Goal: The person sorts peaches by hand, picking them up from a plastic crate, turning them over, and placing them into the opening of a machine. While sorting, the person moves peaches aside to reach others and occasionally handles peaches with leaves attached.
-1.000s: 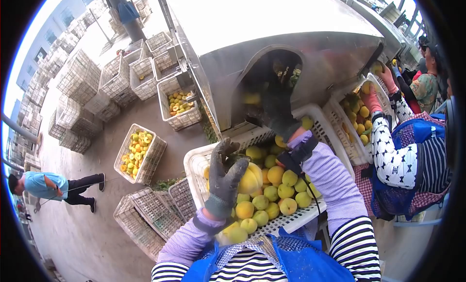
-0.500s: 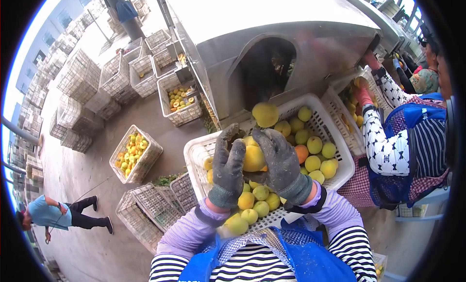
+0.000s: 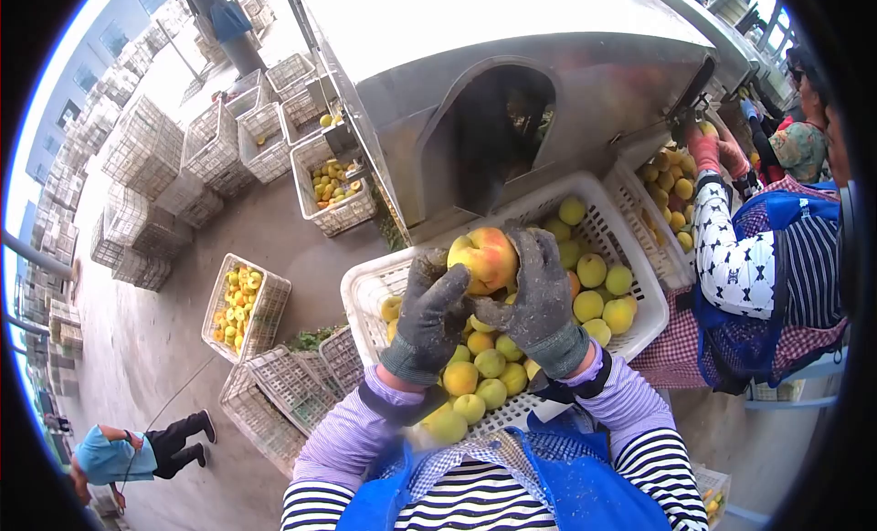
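Observation:
A yellow peach with a red blush (image 3: 484, 260) is held up between my two grey-gloved hands, over a white plastic crate (image 3: 630, 257). My left hand (image 3: 427, 316) is curled at its lower left, the thumb pressed against the fruit. From the other side, my right hand (image 3: 541, 303) grips it with bent fingers. Below and around my hands lie several yellow-green peaches (image 3: 491, 363) in the crate. My gloves hide part of the crate's middle.
A metal machine with a dark arched opening (image 3: 498, 134) stands just beyond the crate. To the right, a co-worker's pink-gloved hand (image 3: 703, 152) is above another peach crate (image 3: 671, 271). On the floor at left are a crate of peaches (image 3: 265, 316), nested crates (image 3: 265, 403) and a walking person (image 3: 119, 453).
The held fruit now shows a red-blushed side, higher between my hands; the yellow peach seen above them is gone from there. The co-worker's hands shifted toward the machine. The walking person moved lower right.

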`<state>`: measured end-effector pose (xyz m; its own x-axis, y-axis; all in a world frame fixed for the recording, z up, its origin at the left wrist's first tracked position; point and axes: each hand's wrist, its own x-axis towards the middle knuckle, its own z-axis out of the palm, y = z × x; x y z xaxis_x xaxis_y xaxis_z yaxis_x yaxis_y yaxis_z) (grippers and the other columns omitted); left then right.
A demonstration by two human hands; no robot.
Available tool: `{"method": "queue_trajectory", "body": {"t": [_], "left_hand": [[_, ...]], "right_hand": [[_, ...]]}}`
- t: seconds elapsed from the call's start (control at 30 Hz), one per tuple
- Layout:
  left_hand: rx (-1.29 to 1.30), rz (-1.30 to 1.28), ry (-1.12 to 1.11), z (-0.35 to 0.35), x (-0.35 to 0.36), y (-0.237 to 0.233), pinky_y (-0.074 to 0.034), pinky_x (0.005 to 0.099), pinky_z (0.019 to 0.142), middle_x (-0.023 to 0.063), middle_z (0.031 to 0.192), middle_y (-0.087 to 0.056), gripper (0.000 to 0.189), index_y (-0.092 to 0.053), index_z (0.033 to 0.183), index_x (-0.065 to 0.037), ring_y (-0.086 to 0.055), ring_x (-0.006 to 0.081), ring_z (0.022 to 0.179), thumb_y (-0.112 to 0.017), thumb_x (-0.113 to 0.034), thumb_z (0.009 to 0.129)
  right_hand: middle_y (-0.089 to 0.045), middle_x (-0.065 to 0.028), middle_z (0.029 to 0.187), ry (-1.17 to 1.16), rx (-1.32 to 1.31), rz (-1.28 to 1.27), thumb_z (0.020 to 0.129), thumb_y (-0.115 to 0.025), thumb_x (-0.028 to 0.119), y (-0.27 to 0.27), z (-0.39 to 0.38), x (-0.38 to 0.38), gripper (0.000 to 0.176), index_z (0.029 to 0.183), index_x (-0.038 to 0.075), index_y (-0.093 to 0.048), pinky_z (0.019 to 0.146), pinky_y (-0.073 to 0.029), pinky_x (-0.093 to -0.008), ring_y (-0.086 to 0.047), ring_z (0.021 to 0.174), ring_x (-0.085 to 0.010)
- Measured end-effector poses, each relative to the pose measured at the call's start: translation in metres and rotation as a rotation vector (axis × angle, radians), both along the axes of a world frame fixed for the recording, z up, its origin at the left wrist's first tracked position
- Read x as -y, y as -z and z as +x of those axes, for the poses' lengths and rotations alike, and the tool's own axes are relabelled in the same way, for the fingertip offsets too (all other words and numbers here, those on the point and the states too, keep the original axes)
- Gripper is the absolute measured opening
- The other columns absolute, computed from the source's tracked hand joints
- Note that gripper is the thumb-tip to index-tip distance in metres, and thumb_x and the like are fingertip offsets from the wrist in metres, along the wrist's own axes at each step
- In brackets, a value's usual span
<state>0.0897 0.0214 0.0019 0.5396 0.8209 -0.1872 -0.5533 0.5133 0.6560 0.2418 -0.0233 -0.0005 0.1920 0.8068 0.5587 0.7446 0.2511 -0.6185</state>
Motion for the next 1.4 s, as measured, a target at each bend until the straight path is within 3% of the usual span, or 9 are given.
{"method": "queue_trajectory", "body": {"t": [0.2,0.43,0.57,0.67,0.77,0.9,1.07,1.2,1.4], "left_hand": [[-0.147,0.067,-0.204,-0.013,-0.010,0.005,-0.047,0.0400,0.095,0.0058,0.125,-0.056,0.047,-0.047,0.139,-0.008,-0.054,0.0194,0.115,-0.057,-0.027,0.098],[-1.093,0.358,0.097,0.001,-0.016,0.105,-0.043,0.0402,0.098,0.0124,0.127,-0.055,0.063,-0.039,0.144,-0.006,-0.053,0.0291,0.115,-0.063,-0.033,0.092],[-1.574,0.505,0.533,0.050,-0.020,0.109,-0.038,0.0469,0.106,0.0204,0.137,-0.052,0.069,-0.037,0.146,-0.010,-0.053,0.0395,0.123,-0.064,-0.039,0.089],[-1.623,0.648,0.597,0.072,-0.009,0.198,-0.036,0.0482,0.108,0.0221,0.136,-0.053,0.068,-0.038,0.146,-0.013,-0.050,0.0432,0.128,-0.063,-0.041,0.089],[-1.932,0.763,0.437,0.090,0.006,0.225,-0.041,0.0471,0.105,0.0201,0.130,-0.059,0.059,-0.045,0.141,-0.011,-0.054,0.0417,0.123,-0.059,-0.040,0.091],[-1.620,0.597,0.752,0.066,-0.027,0.227,-0.050,0.0431,0.091,0.0170,0.118,-0.065,0.046,-0.056,0.130,-0.010,-0.061,0.0335,0.113,-0.058,-0.038,0.094],[-0.736,-0.251,0.434,0.019,-0.018,0.089,-0.050,0.0338,0.095,0.0115,0.123,-0.062,0.042,-0.052,0.135,0.000,-0.061,0.0243,0.112,-0.051,-0.023,0.099],[-0.552,0.204,0.203,0.003,0.009,0.026,-0.045,0.0328,0.104,0.0129,0.134,-0.056,0.050,-0.046,0.142,0.003,-0.055,0.0217,0.122,-0.053,-0.022,0.099],[-0.425,0.345,0.127,-0.018,0.007,0.037,-0.043,0.0325,0.106,0.0146,0.140,-0.052,0.051,-0.041,0.146,0.001,-0.050,0.0208,0.128,-0.051,-0.018,0.100]], "right_hand": [[-0.064,-0.0170,0.111,0.051,0.095,-0.030,0.069,-0.085,0.042,0.010,0.024,-0.094,0.068,0.122,0.009,-0.060,0.083,-0.053,-0.0446,-0.064,0.097,-0.0377],[-0.069,-0.0122,0.089,0.169,0.088,0.049,0.080,-0.078,0.033,-0.006,0.049,-0.115,0.037,0.108,0.011,-0.067,0.069,-0.054,-0.0440,-0.067,0.077,-0.0342],[-0.069,-0.0129,0.096,-0.057,0.314,-0.280,0.084,-0.072,0.031,0.067,0.098,-0.066,0.031,0.110,0.014,-0.068,0.074,-0.054,-0.0426,-0.067,0.086,-0.0339],[-0.070,-0.0117,0.104,-0.394,0.814,-0.351,0.084,-0.069,0.029,0.153,0.124,-0.042,0.034,0.117,0.018,-0.066,0.080,-0.053,-0.0428,-0.067,0.095,-0.0331],[-0.069,-0.0108,0.093,-0.557,0.698,-0.768,0.074,-0.073,0.014,0.182,0.124,-0.046,0.024,0.097,0.014,-0.066,0.072,-0.053,-0.0433,-0.068,0.087,-0.0319],[-0.070,-0.0137,0.111,-0.691,0.964,-1.170,0.085,-0.067,0.023,0.145,0.106,-0.075,0.040,0.124,0.015,-0.063,0.084,-0.053,-0.0405,-0.067,0.100,-0.0320],[-0.069,-0.0149,0.110,-0.568,-0.186,-0.946,0.081,-0.074,0.031,0.073,0.112,-0.046,0.053,0.126,0.006,-0.060,0.090,-0.052,-0.0391,-0.066,0.106,-0.0291],[-0.062,-0.0180,0.121,-0.584,-0.525,-0.583,0.073,-0.085,0.039,0.052,0.071,-0.017,0.076,0.132,0.001,-0.054,0.098,-0.049,-0.0398,-0.059,0.117,-0.0281],[-0.056,-0.0219,0.126,-0.300,-0.223,-0.228,0.068,-0.089,0.035,0.023,0.034,0.008,0.081,0.131,0.000,-0.054,0.100,-0.048,-0.0441,-0.057,0.118,-0.0349]]}}
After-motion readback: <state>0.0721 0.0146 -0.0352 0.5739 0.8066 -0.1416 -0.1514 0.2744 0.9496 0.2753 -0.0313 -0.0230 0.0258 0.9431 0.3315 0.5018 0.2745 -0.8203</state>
